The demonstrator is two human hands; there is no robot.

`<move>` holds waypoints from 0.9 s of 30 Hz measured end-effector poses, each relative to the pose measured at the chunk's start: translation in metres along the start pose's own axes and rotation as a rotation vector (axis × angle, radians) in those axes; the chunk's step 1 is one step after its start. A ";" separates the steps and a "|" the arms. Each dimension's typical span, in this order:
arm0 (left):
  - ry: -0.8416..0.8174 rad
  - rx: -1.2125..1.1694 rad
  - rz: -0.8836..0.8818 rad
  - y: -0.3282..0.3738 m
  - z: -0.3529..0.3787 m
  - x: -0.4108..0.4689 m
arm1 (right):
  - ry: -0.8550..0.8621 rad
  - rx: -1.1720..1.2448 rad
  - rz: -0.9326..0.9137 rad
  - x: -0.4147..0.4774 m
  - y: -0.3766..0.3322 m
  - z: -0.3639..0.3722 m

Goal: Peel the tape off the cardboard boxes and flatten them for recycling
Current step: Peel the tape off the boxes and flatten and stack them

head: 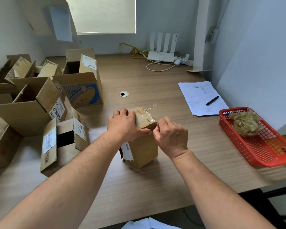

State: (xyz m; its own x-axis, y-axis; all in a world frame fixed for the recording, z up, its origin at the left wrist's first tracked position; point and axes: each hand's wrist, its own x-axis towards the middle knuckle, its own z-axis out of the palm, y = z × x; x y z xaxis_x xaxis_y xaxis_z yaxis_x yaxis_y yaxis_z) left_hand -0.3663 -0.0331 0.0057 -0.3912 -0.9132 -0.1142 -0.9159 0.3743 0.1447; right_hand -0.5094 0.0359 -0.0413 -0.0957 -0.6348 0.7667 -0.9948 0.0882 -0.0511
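A small brown cardboard box (143, 149) stands upright on the wooden desk (172, 176), its top sealed with clear tape (146, 115). A loose strip of that tape sticks up at the far top corner. My left hand (125, 124) lies over the top of the box, fingers and thumb wrapped on its edges. My right hand (171, 134) is at the box's top right corner with curled fingers pinching at the tape edge there. A white label hangs off the box's left side.
Several opened cardboard boxes (45, 103) crowd the left of the desk. A red plastic basket (257, 146) at the right holds a wad of peeled tape (245, 123). Lined papers (201, 98) with a black marker, a cable hole and a white router (161, 56) lie farther back.
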 end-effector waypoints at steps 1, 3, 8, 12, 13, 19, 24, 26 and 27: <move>0.001 0.004 0.000 0.000 0.000 0.000 | 0.001 0.007 -0.005 0.000 0.001 0.000; 0.002 0.011 0.000 -0.001 0.000 0.000 | -0.005 0.030 -0.014 0.000 0.002 0.001; -0.004 0.014 -0.004 0.000 -0.002 0.001 | -0.024 0.055 -0.005 -0.001 0.003 0.003; -0.003 0.018 0.001 0.000 -0.001 0.001 | -0.007 0.051 -0.049 0.004 0.002 0.003; -0.001 0.015 0.003 0.000 -0.001 0.001 | -0.007 0.054 -0.065 0.004 0.002 0.004; -0.012 -0.030 0.028 -0.014 -0.003 0.002 | 0.021 0.085 0.043 0.023 0.027 0.001; -0.011 -0.029 0.041 -0.015 -0.004 0.004 | -0.076 0.285 -0.147 0.010 0.029 -0.001; -0.017 -0.020 0.041 -0.012 -0.005 0.005 | -0.077 0.261 -0.139 0.002 0.022 0.002; -0.019 -0.016 0.040 -0.011 -0.006 0.006 | -0.068 0.243 -0.133 0.001 0.018 0.004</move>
State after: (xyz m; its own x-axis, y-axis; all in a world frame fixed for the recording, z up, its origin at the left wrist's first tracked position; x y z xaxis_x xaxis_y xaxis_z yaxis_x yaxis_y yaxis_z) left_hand -0.3578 -0.0433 0.0089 -0.4296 -0.8942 -0.1261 -0.8979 0.4081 0.1649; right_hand -0.5278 0.0336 -0.0443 0.0425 -0.6795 0.7324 -0.9772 -0.1809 -0.1111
